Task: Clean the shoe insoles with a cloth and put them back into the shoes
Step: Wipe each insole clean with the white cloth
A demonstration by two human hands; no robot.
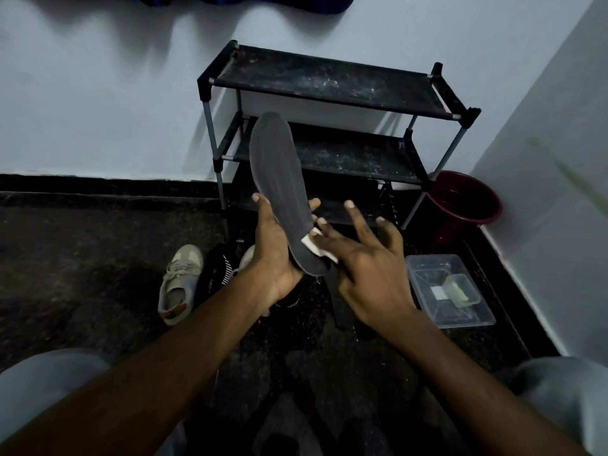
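The insole [278, 179] is held up in front of the rack [329, 83], toe end uppermost. The left hand [276, 255] grips its lower half, thumb on one edge and fingers curled round the other. The right hand [368, 261], fingers straight and spread, presses a white cloth [314, 246] against the heel end. A second insole [340, 307] lies on the floor below. A beige shoe [179, 284] sits to the left, a clear box [473, 319] to the right, and a red bucket [467, 199] beside the rack.

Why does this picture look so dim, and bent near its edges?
Head view: low light, so the dark floor and black shoe rack lose detail; soft shadows fall on the pale wall; the wide lens bends straight lines near the edges; the gray insole in the left hand looks fairly sharp.
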